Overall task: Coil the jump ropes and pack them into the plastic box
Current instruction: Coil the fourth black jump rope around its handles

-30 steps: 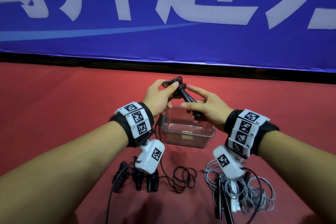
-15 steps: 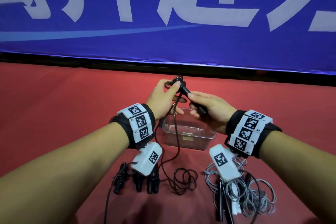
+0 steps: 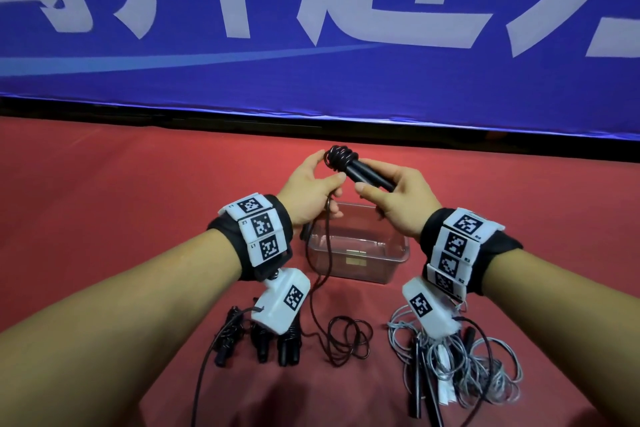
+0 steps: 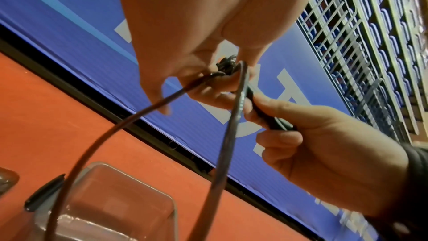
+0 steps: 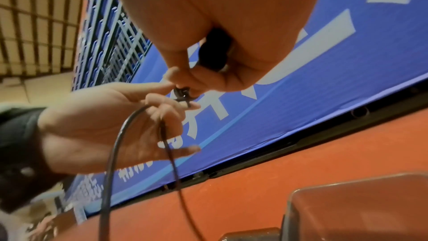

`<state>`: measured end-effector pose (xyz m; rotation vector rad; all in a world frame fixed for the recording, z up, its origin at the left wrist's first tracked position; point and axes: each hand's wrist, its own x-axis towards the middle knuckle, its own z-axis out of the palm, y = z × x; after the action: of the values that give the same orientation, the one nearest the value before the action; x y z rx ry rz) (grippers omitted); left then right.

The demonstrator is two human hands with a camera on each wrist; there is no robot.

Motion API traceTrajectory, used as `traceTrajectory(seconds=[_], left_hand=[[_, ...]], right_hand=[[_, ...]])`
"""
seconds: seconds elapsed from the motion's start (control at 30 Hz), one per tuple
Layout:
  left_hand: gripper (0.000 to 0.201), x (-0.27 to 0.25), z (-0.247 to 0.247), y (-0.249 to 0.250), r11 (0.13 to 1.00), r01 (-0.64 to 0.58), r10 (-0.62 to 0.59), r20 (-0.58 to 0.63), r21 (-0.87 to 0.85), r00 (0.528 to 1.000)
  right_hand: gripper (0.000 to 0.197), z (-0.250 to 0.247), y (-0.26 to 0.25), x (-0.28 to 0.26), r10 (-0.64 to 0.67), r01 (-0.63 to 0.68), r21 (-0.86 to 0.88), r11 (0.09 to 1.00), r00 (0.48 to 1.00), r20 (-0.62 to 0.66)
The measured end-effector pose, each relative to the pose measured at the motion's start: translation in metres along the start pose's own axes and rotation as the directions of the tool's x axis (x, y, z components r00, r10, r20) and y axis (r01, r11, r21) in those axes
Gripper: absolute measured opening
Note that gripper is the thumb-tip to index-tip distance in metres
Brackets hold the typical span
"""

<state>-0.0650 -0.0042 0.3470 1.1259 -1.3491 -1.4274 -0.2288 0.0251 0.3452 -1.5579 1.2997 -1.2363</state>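
My right hand (image 3: 388, 196) grips the black jump rope handles (image 3: 369, 175) above the clear plastic box (image 3: 388, 269). Several turns of black rope (image 3: 339, 156) are wound round the handles' far end. My left hand (image 3: 311, 180) pinches that rope at the winding, and the loose rope (image 3: 327, 253) hangs from it down to a small black coil (image 3: 346, 340) on the red floor. In the left wrist view the rope (image 4: 234, 125) loops down from my left hand (image 4: 208, 72), and my right hand (image 4: 319, 138) holds the handles. In the right wrist view the handle end (image 5: 214, 50) shows in my right hand.
A bundle of black jump ropes (image 3: 259, 340) lies on the red floor (image 3: 104, 201) near left, partly under my left wrist camera. A tangle of grey rope with black handles (image 3: 457, 367) lies near right. A blue banner (image 3: 311, 45) stands behind the box.
More turns of rope have been wound round the handle ends. My left hand has circled the winding and now pinches the rope lower, while the right hand has tilted the handles flatter.
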Motion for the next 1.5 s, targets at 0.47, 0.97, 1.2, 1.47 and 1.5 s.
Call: traceTrajectory(seconds=[0.47,0.97,1.2,1.47,1.5], left_hand=[[0.026,0.001,0.009,-0.002,0.996,-0.077,0.084,-0.154,0.052,0.985],[0.047,-0.005,0.006,0.001,1.0,-0.006,0.006,-0.022,0.006,1.0],[0.059,-0.001,0.001,0.001,0.999,0.01,-0.009,-0.015,0.031,1.0],[0.051,-0.004,0.001,0.0,0.976,-0.112,0.125,-0.055,0.185,0.991],[0.048,-0.004,0.002,-0.002,0.967,-0.131,0.147,-0.057,0.217,0.988]], right_hand=[[0.036,0.002,-0.002,-0.003,0.077,-0.079,0.044,0.996,0.996,0.039],[0.034,-0.005,-0.001,0.003,0.231,-0.295,0.342,0.892,0.949,0.214],[0.028,-0.004,0.001,0.004,0.093,-0.119,0.241,0.963,0.989,0.117],[0.039,-0.009,0.018,0.01,-0.002,0.004,-0.034,0.999,0.999,0.052],[0.039,-0.008,0.018,0.009,-0.008,0.011,-0.057,0.998,0.999,0.045]])
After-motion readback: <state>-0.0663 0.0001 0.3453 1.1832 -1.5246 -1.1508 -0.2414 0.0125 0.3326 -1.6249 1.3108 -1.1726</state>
